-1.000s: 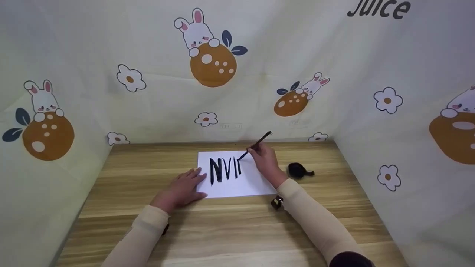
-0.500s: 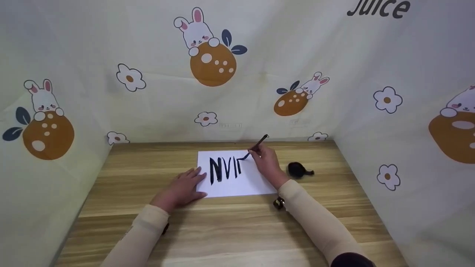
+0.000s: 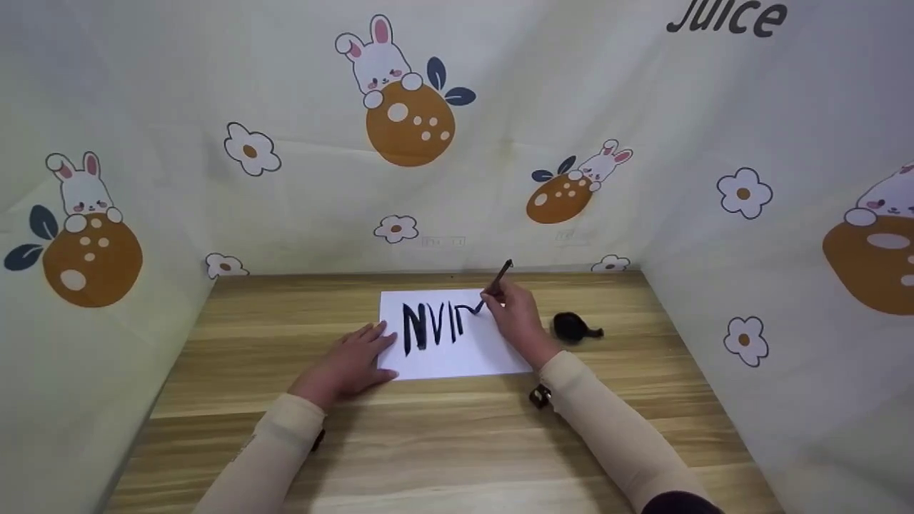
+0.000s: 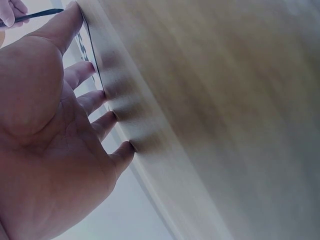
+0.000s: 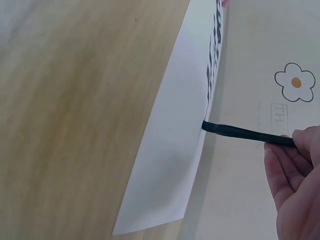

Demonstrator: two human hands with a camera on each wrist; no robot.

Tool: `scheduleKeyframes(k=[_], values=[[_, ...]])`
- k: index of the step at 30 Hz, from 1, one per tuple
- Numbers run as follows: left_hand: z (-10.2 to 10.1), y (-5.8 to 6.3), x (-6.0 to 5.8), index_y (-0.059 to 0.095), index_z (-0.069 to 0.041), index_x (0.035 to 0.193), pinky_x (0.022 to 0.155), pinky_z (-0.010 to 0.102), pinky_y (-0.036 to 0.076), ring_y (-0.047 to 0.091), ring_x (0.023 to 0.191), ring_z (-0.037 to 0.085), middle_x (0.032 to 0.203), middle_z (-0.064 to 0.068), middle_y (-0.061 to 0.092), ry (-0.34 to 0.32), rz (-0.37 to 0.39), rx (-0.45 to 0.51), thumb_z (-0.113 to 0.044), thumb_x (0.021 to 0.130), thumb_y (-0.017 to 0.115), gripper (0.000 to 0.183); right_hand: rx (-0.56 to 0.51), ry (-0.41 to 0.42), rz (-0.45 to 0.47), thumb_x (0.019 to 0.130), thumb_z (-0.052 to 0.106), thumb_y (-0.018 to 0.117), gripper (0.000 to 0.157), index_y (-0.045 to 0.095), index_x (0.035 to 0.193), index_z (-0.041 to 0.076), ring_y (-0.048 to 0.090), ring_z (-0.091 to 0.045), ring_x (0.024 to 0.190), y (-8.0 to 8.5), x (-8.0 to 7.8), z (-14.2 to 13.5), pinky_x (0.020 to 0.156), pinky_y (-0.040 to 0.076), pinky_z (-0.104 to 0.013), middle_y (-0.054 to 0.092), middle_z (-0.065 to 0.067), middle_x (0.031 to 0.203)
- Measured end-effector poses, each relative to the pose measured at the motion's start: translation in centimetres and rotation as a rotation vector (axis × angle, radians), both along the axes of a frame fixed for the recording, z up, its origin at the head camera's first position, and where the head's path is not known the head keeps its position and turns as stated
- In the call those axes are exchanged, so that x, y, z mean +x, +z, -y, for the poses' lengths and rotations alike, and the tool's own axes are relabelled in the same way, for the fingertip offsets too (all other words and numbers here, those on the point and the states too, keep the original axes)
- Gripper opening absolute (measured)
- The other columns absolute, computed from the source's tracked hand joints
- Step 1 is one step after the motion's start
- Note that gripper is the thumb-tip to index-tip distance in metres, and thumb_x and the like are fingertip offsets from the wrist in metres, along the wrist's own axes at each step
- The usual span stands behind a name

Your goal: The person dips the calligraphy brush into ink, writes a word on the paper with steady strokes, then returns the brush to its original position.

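Observation:
A white sheet of paper lies on the wooden table, bearing bold black strokes that read like "NVI" and a further, partly drawn letter. My right hand pinches a slim black paintbrush, its shaft leaning up and away to the right. In the right wrist view the brush's dark tip meets the paper at the end of a stroke. My left hand rests at the sheet's left edge with fingers spread, thumb and fingertips over the paper; the left wrist view shows its palm side.
To the right of my right hand sits a round black dish with a short handle. The wooden tabletop is bordered by pale fabric walls printed with rabbits, oranges and flowers. A small black device is by the right wrist.
The brush tip has moved right and slightly down, extending a thin wavy line from the top of the last upright stroke. My left hand and the paper stay in place.

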State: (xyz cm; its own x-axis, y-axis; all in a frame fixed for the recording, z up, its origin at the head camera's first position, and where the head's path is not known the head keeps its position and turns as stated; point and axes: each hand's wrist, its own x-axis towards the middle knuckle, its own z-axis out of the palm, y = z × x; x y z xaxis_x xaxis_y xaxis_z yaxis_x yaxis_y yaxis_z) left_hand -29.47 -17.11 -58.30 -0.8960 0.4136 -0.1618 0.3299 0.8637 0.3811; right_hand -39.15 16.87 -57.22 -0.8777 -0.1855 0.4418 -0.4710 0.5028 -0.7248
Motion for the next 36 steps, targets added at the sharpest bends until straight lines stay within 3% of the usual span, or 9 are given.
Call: scheduleKeyframes(k=[36], values=[[0.1,-0.6,-0.3,0.042,-0.014,0.172,0.133,0.067,0.018,0.018,0.168,0.043,0.182,0.015,0.025,0.030,0.009,-0.013,-0.051,0.108,0.069,0.078,0.049,0.055,0.013,0.101,0.011,0.083,0.012,0.073,0.097,0.007,0.071,-0.013,0.078,0.7,2.3,2.0,0.072,0.061,-0.031,0.077,-0.003,0.088]])
